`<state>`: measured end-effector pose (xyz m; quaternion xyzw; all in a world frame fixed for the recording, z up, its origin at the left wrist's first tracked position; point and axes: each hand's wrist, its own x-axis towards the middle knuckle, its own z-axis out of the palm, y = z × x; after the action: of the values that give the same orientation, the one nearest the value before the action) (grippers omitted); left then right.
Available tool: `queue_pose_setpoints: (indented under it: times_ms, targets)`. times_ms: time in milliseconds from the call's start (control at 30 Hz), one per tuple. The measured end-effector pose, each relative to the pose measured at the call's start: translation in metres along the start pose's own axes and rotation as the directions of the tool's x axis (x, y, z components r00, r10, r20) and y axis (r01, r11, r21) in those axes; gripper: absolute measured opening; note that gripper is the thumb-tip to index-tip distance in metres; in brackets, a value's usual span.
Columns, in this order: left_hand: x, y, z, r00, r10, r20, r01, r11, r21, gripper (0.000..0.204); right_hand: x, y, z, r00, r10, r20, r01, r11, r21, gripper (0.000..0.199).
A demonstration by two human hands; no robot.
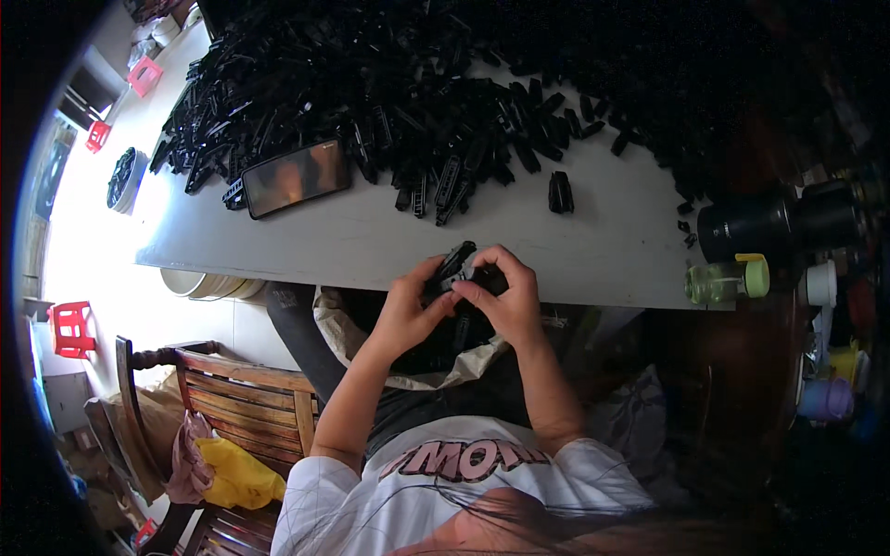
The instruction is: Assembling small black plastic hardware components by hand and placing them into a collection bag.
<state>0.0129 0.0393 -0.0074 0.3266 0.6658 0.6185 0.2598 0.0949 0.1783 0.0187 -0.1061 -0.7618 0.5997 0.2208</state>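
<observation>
At the near edge of the table, my left hand [408,301] is closed around a long black plastic part [455,259], which slants up and away. My right hand [503,292] meets it from the other side, its thumb and fingers pinching a small dark piece [484,275] against or beside that part; exactly how the two fit cannot be made out. Beyond my hands, one black plastic part [560,193] lies alone on the table. A big heap of similar black parts [371,83] covers the far side.
A phone [297,178] lies against the heap on the grey table [362,243]. Below my hands, an open sack [343,335] sits in my lap. To the right are a green-lidded bottle [723,282] and a black flask [742,228]. A wooden bench [241,385] stands at left.
</observation>
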Motion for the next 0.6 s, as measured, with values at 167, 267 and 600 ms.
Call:
queue_pose_setpoints:
  times_ms: [167,267,600]
  targets:
    - [-0.004,0.006,0.0,0.983,-0.118,0.143,0.149,0.961,-0.231,0.038,-0.004,-0.007,0.006,0.992,0.049,-0.113,-0.056,0.997,-0.059,0.031]
    - [-0.004,0.004,-0.004,0.985,-0.022,0.172,0.056,0.978,-0.199,0.035,-0.004,0.009,0.0,0.995,0.056,-0.081,-0.048,0.994,0.1,0.035]
    - [0.03,0.001,-0.018,0.905,0.401,0.144,-0.41,0.728,0.55,0.033,0.008,0.025,-0.036,0.975,0.146,-0.168,-0.066,0.911,0.406,0.01]
